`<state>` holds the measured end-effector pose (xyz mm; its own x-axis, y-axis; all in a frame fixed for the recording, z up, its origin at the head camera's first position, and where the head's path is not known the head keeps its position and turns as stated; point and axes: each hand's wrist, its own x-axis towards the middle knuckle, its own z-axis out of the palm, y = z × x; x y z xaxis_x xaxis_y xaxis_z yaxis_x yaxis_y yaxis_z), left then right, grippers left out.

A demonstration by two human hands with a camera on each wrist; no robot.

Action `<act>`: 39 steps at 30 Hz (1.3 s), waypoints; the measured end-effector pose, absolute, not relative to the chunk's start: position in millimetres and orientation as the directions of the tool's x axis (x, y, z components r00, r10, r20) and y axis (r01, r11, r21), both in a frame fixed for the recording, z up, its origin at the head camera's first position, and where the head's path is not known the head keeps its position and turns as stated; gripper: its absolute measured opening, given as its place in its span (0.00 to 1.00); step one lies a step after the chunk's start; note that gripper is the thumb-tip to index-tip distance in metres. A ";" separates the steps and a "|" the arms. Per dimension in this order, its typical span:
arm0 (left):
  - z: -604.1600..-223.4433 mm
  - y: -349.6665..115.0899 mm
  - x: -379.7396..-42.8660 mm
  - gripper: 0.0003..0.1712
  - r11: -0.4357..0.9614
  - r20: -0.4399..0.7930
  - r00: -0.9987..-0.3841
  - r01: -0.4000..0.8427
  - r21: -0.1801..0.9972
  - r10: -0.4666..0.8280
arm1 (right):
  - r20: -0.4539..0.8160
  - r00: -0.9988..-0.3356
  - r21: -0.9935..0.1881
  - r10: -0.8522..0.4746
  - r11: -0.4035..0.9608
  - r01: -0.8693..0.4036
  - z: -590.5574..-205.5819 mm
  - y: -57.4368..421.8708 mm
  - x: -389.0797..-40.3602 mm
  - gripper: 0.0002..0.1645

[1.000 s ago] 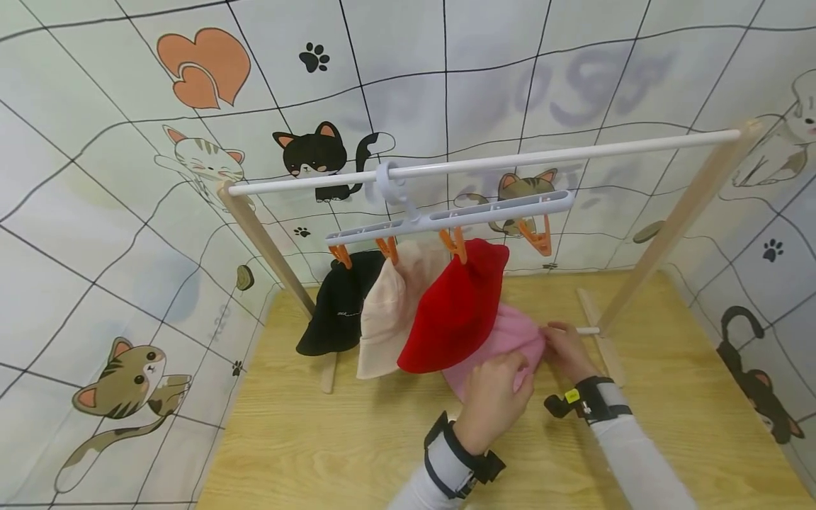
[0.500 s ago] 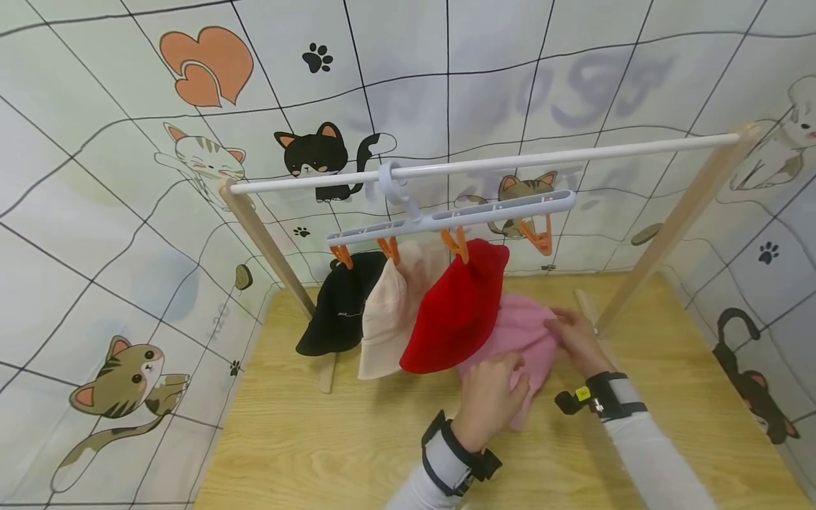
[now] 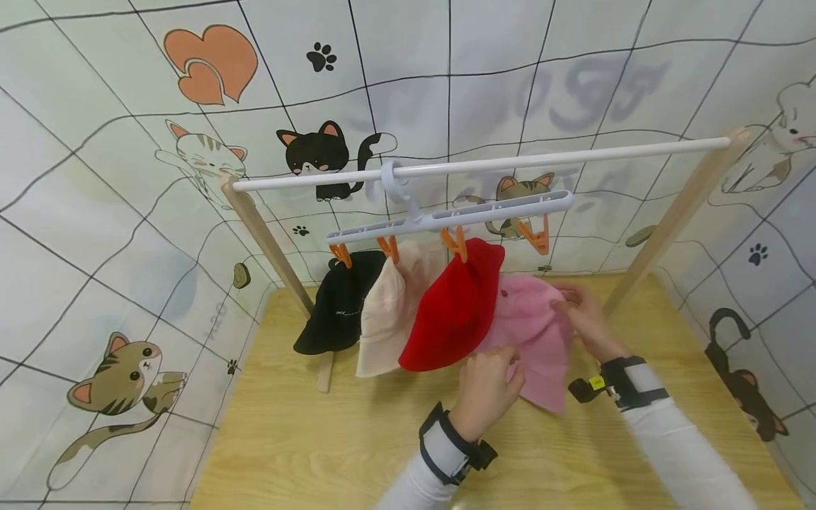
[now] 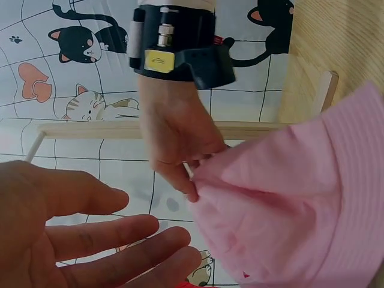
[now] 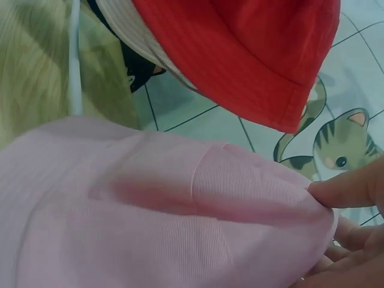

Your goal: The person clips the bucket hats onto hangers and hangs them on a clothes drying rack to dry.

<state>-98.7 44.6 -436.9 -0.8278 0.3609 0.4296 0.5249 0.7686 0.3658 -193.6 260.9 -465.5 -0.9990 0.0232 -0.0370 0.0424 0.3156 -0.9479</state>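
Observation:
A pink bucket hat (image 3: 535,333) hangs from my right hand (image 3: 586,322), whose thumb and fingers pinch the crown. In the right wrist view the hat (image 5: 150,198) spreads brim away from the pinch. My left hand (image 3: 487,389) is in front of the hat; the left wrist view shows its fingers (image 4: 114,240) spread, holding nothing and apart from the fabric. A red bucket hat (image 3: 452,312), a cream hat (image 3: 382,319) and a black hat (image 3: 341,304) hang from orange clips on a grey hanger (image 3: 446,218). A fourth orange clip (image 3: 537,235) at the hanger's right end holds nothing.
The hanger hooks over a white rod (image 3: 561,157) between two wooden posts (image 3: 676,219). Below lies a wood-grain table (image 3: 306,446). A cat-patterned backdrop (image 3: 408,85) closes the back and sides.
My right hand has risen and moved right, lifting the pink hat so that more of it shows beside the red one. My left hand has shifted only slightly.

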 end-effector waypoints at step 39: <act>-428.0 38.9 -133.0 0.12 0.630 0.390 -0.792 0.611 0.479 0.470 | 0.138 -0.875 -0.792 -0.464 0.478 -0.379 -408.7 299.7 -175.1 0.12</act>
